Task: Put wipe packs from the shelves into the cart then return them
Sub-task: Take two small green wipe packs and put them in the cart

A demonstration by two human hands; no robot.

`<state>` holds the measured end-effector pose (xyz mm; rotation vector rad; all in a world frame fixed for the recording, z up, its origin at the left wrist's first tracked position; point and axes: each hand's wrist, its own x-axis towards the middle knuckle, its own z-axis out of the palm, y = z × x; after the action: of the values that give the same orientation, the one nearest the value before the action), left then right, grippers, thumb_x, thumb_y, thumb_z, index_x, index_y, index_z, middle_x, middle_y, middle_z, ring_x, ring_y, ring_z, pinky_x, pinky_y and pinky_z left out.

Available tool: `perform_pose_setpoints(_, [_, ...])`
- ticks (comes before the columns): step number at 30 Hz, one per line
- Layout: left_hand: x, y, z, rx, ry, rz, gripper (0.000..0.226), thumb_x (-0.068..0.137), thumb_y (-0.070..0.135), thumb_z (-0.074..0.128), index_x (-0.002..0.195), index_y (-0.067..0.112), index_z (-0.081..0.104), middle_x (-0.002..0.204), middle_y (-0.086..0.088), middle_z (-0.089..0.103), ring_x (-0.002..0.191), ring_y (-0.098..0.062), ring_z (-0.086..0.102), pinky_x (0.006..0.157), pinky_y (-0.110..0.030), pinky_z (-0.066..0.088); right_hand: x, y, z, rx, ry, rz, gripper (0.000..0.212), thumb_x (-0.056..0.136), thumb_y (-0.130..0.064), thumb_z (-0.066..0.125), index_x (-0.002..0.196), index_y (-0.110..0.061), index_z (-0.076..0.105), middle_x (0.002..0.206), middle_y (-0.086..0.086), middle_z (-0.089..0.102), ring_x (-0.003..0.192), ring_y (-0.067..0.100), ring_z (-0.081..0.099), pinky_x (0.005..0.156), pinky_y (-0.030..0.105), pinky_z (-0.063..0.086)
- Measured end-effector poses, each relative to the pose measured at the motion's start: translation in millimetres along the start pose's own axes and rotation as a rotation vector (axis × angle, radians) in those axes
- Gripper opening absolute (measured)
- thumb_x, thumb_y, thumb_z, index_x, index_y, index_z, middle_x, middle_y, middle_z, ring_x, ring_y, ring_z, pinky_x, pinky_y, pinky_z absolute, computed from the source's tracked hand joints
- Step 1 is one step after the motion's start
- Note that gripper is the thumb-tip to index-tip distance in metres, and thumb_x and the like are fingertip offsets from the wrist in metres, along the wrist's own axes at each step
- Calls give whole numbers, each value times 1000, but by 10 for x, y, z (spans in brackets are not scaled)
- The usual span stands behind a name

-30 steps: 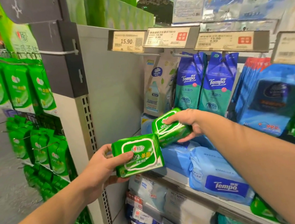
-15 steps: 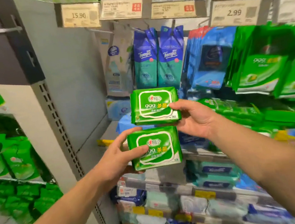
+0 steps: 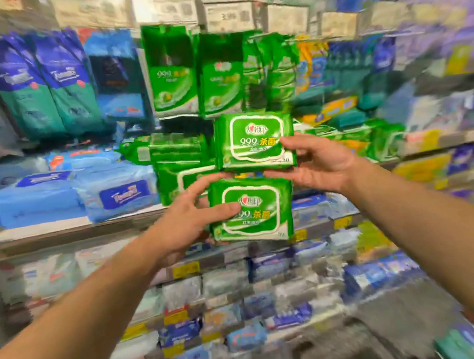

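I hold two green wipe packs in front of the shelves. My left hand (image 3: 188, 214) grips the lower green wipe pack (image 3: 259, 215) by its left edge, thumb across the front. My right hand (image 3: 316, 164) grips the upper green wipe pack (image 3: 255, 140) by its right edge. The upper pack sits just above the lower one, close to a stack of like green packs (image 3: 180, 162) on the middle shelf (image 3: 58, 229). No cart is in view.
Hanging green packs (image 3: 197, 77) and blue-green Tempo pouches (image 3: 41, 83) fill the row above. Blue Tempo packs (image 3: 69, 195) lie on the shelf at left. Lower shelves (image 3: 228, 298) hold several blue and white packs. The picture is blurred by motion.
My view has swung right along the shelves, from the grey end panel to the green section. Both hands carried their packs along; the right pack now sits stacked above the left one.
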<state>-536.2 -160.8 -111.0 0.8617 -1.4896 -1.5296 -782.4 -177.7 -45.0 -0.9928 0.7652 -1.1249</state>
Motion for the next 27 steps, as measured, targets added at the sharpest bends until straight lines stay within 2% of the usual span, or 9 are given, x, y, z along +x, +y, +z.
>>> perform_pose_setpoints(3, [220, -45, 848, 14, -79, -1, 45, 83, 2, 70, 118, 28, 61, 80, 2, 77, 71, -11, 73, 56, -22, 56, -696, -326, -642, 12, 79, -61, 33, 62, -8, 78, 95, -4, 79, 107, 17, 75, 101, 29, 72, 83, 47, 60])
perform_pose_setpoints(5, [337, -96, 1454, 18, -159, -10, 45, 75, 11, 74, 114, 29, 61, 88, 4, 78, 75, -12, 74, 62, -27, 56, -1213, -479, -1057, -9, 135, -86, 20, 72, -8, 71, 89, -4, 79, 104, 17, 76, 101, 29, 72, 91, 48, 57])
perform_pose_setpoints(7, [449, -175, 2055, 8, -239, -16, 53, 69, 13, 75, 118, 26, 60, 100, 0, 78, 85, -16, 74, 70, -32, 61, -1725, -599, -1463, -2, 205, -117, 24, 80, -8, 57, 86, -4, 79, 100, 15, 76, 98, 28, 73, 92, 47, 56])
perform_pose_setpoints(9, [524, -250, 2655, 7, -321, -33, 54, 70, 13, 74, 120, 27, 59, 104, -2, 78, 89, -18, 74, 74, -35, 62, -2245, -693, -1845, 20, 274, -145, 26, 83, -6, 53, 97, -2, 75, 103, 17, 75, 100, 30, 72, 90, 48, 58])
perform_pose_setpoints(11, [555, -325, 3211, 12, -403, -75, 51, 72, 14, 74, 118, 31, 60, 101, -2, 78, 86, -20, 75, 69, -39, 61, -2740, -766, -2192, 23, 349, -156, 29, 84, -4, 52, 108, 1, 68, 106, 19, 74, 100, 32, 72, 86, 48, 59])
perform_pose_setpoints(15, [604, -498, 4194, 56, -544, -133, 55, 72, 15, 74, 123, 28, 58, 106, -5, 77, 89, -24, 75, 80, -51, 58, -3601, -843, -2823, 0, 460, -156, 40, 85, -4, 53, 125, -1, 59, 116, 20, 71, 109, 34, 68, 93, 49, 56])
perform_pose_setpoints(20, [738, -695, 5150, 120, -707, -202, 57, 73, 15, 76, 125, 29, 57, 109, -4, 77, 93, -27, 75, 72, -45, 62, -4379, -763, -3507, 104, 635, -185, 54, 83, 0, 54, 137, -2, 51, 131, 22, 63, 123, 38, 59, 100, 54, 49])
perform_pose_setpoints(25, [959, -1090, 5930, 157, -841, -265, 51, 77, 12, 75, 123, 28, 59, 110, -3, 76, 96, -28, 74, 69, -47, 61, -4866, -530, -4107, 183, 833, -214, 46, 85, 1, 52, 131, -3, 56, 120, 19, 69, 104, 32, 71, 88, 48, 57])
perform_pose_setpoints(27, [1082, -1303, 6212, 164, -871, -303, 52, 74, 12, 76, 121, 26, 61, 112, -7, 75, 101, -31, 73, 76, -55, 60, -4985, -407, -4361, 175, 928, -204, 38, 88, 0, 51, 125, -6, 60, 111, 15, 72, 93, 27, 73, 78, 42, 62])
